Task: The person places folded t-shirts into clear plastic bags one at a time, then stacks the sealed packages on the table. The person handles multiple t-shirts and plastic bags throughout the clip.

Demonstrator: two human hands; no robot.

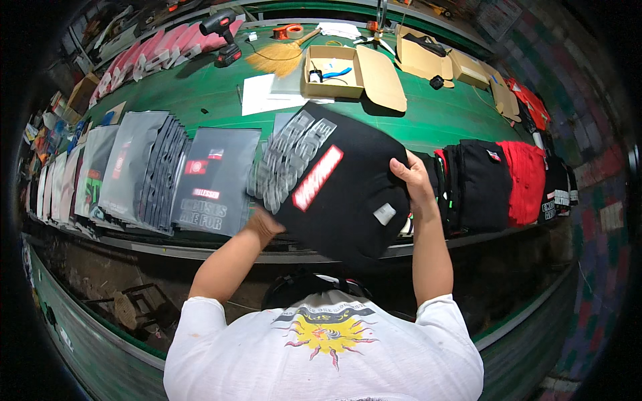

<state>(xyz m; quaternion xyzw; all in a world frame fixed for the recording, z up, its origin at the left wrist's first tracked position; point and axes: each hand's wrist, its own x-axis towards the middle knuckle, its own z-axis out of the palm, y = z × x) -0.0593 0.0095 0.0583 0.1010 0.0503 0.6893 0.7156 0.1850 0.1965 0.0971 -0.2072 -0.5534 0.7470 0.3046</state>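
Between my two hands a folded black T-shirt [346, 200] is held up at a tilt over the table's front edge. It bears a red and white print, grey lettering and a small white label. My right hand [414, 175] grips its right side, thumb on top. At its lower left corner my left hand [268, 223] is blurred, its fingers mostly hidden under the cloth. Just left of the shirt lies a bagged dark shirt [218, 175] in a frosted plastic sleeve. To the right stands a row of folded black shirts [479, 185] and red shirts [525, 183].
Stacks of bagged garments [135, 170] line the left front of the green table [200, 90]. Behind are a cordless drill [225, 37], a straw broom [278, 56], a cardboard box [333, 90] holding blue-handled pliers [337, 73], and pink bagged items [150, 52]. A stool [133, 308] stands below left.
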